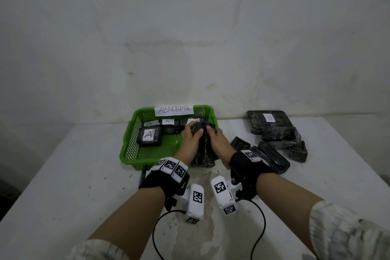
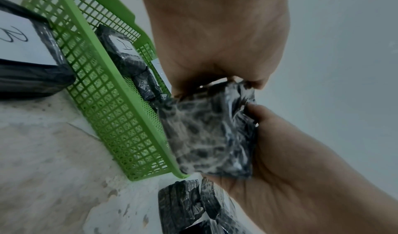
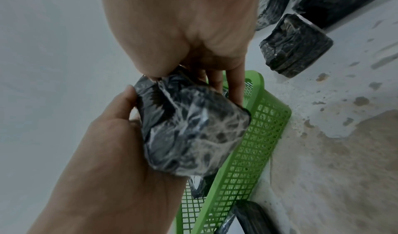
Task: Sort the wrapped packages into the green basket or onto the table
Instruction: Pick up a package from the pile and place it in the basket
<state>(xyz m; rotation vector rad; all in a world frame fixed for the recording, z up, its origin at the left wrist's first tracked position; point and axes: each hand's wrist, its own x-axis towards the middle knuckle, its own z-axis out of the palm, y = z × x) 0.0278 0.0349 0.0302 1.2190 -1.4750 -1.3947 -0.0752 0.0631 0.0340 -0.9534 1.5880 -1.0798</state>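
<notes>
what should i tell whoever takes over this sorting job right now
Left hand and right hand both grip one black wrapped package, held above the near right corner of the green basket.
Basket, signed ABNORMAL: several packages in it, three showing A labels.
On the table, right of the basket: a pile of packages, the far one labelled B.
Left to do: place the held package, then sort whatever in the pile is unsorted.
</notes>
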